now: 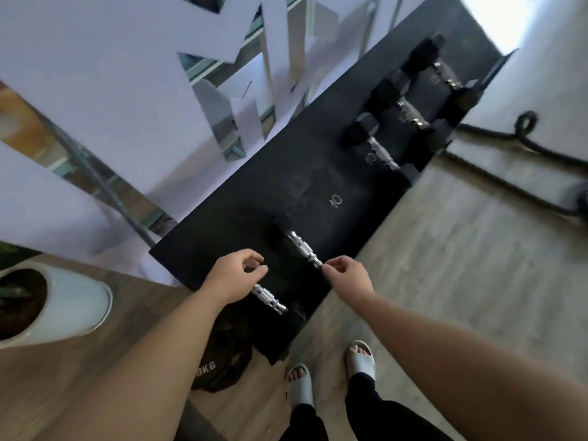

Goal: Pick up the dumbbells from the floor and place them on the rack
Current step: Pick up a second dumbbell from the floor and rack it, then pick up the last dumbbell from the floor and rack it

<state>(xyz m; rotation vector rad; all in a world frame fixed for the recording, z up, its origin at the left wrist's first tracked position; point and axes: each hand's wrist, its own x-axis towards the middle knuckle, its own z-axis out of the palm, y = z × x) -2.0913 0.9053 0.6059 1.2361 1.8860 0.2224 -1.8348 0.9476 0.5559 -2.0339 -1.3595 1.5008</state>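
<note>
The person stands at the near end of the black rack (241, 214), both bare hands over its top shelf. Two dumbbells lie there side by side, chrome handles running diagonally from far-left to near-right. The left hand (234, 278), fingers loosely curled and holding nothing, hovers over the far end of the nearer dumbbell (270, 300), whose handle shows just below the wrist. The right hand (348, 276), its grip likewise narrow and empty, has fingertips touching or just short of the near end of the second dumbbell (302, 248); contact cannot be confirmed. Three more dumbbells (381, 152) rest farther along the rack, well apart from the hands. Each hand is nearest its own dumbbell, so both look already placed, and the likely next move is withdrawal.
</note>
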